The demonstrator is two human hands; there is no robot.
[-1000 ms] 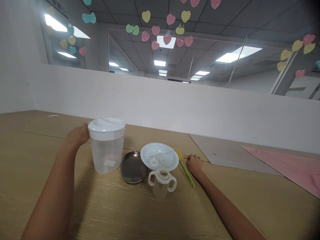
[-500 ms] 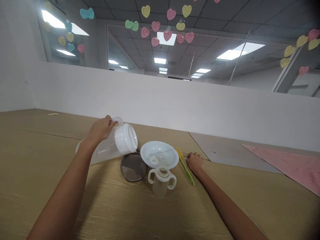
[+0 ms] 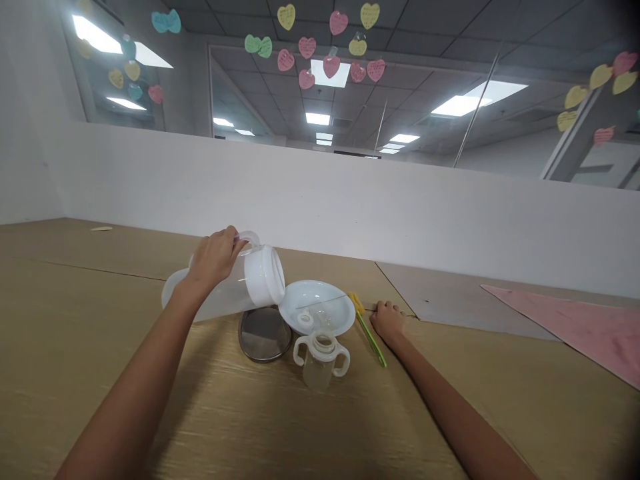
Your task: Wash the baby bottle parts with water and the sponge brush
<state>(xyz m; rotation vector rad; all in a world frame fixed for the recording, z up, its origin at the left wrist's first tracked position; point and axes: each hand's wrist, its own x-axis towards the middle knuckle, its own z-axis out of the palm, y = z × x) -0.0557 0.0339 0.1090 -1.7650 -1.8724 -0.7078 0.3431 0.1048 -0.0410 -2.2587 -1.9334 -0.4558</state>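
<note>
My left hand (image 3: 216,257) is closed round the handle of a translucent pitcher (image 3: 227,297) with a white lid. The pitcher is tipped nearly on its side, its lid end reaching the left rim of a white bowl (image 3: 345,327). Inside the bowl lie small clear and white parts, one ring-shaped. In front of the bowl a baby bottle (image 3: 319,367) with two side handles stands upright, its top uncovered. My right hand (image 3: 389,320) rests on the table with fingers curled, right of a bottle brush (image 3: 370,340) with a yellow head and green handle. Whether that hand holds anything is hidden.
A round dark metal tray (image 3: 265,337) lies below the pitcher, left of the bottle. On the right, a pink cloth (image 3: 590,327) covers part of the brown table (image 3: 280,433). A white wall (image 3: 320,200) borders the far edge, with windows above.
My left hand has carried the tilted pitcher to the right and slightly up, nearer the bowl. My right hand stays on the table. The whole view has shifted slightly.
</note>
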